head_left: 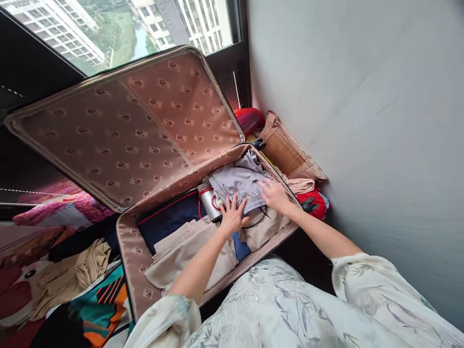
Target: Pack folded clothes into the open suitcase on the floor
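Left hand (232, 215): fingers spread, palm flat, pressing the near edge of a folded grey garment (237, 181); grasping nothing. Right hand (275, 195): likewise released and flat, resting on the same garment's right side. The garment lies in the far right corner of the open suitcase (126, 237), on top of beige clothing (188, 251). A silver cylindrical appliance (210, 203) with a red cord sits just beside the left fingertips; a black cable (258, 220) loops below the garment. The patterned lid (123, 130) stands propped open behind.

Assessment: the garment is being flattened into place. Even downward pressure from both palms, working outward to the corner, would keep folds square. The cable should stay free of the fabric.
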Demonstrator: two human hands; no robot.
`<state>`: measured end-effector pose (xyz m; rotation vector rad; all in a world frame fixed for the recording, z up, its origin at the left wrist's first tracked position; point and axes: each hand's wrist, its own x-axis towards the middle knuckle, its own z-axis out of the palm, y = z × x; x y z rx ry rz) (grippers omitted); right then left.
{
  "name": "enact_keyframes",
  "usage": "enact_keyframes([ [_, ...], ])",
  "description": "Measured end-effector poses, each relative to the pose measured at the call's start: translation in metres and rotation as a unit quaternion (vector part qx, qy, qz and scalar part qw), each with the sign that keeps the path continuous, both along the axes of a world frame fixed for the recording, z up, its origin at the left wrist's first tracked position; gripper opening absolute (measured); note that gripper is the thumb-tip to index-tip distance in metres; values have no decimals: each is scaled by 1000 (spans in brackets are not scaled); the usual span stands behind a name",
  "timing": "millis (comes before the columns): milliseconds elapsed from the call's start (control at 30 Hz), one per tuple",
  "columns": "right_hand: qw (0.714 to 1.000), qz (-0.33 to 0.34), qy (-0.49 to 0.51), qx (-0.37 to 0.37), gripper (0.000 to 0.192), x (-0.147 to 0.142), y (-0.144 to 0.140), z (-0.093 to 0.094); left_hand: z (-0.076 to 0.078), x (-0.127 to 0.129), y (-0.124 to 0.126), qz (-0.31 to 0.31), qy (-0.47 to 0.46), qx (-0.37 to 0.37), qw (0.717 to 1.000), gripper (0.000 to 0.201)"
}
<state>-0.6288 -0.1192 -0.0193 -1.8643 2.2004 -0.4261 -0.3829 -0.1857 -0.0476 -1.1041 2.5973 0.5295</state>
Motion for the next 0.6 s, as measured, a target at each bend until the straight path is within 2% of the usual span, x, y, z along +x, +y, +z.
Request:
enact_keyframes([
  [67,998,-55,8,-20,46,-43,25,11,1,17,21,37,38,-16,998,81],
  [133,987,-158,12,-5,42,-93,51,12,-2,40,44,66,93,-13,993,68],
  [200,968,-235,-3,92,40,-138,73,4,-10,65,65,87,151,16,985,54],
  [267,947,-273,-12,169,43,-165,89,-11,-17,86,80,106,193,67,973,45],
  [367,930,-285,-27,232,59,-175,100,-38,-19,107,95,135,220,141,956,39],
  [500,902,-329,-37,278,78,-165,106,-68,-7,117,106,162,219,205,940,41],
  [600,878,-381,-13,290,75,-161,116,-79,-1,124,111,177,227,222,932,44],
])
